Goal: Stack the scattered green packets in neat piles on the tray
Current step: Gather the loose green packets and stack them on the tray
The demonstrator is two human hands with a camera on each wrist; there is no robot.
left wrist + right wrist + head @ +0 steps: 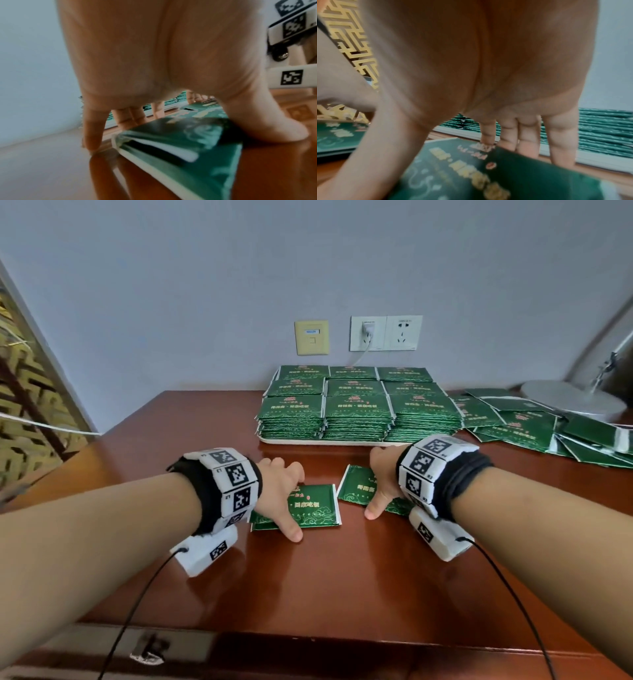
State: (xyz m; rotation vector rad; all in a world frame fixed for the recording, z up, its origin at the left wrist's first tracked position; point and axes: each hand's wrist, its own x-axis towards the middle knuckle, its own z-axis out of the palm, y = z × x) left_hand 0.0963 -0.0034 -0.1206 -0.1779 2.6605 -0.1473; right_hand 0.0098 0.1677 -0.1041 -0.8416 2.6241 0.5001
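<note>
Both forearms are seen nearest the head camera, each wrist wrapped in a band of black-and-white markers. Left hand (279, 491) is arched over a small stack of green packets (310, 506) on the desk (308, 583); the thumb is set against the near edge, the fingers reach down beyond the far edge, and the stack is grasped between them. In the left wrist view the little finger tip is seen on the desk just left of the stack. Right hand (382, 479) is arched likewise over a second lot of packets (356, 486) just right of the first: thumb at the near edge, fingers down past the far edge, packets grasped. Behind both hands, a white tray (329, 441) is seen, carrying nine piles (358, 409) in three rows. Loose packets (534, 422) are scattered right of the tray, near a lamp base (575, 400).
</note>
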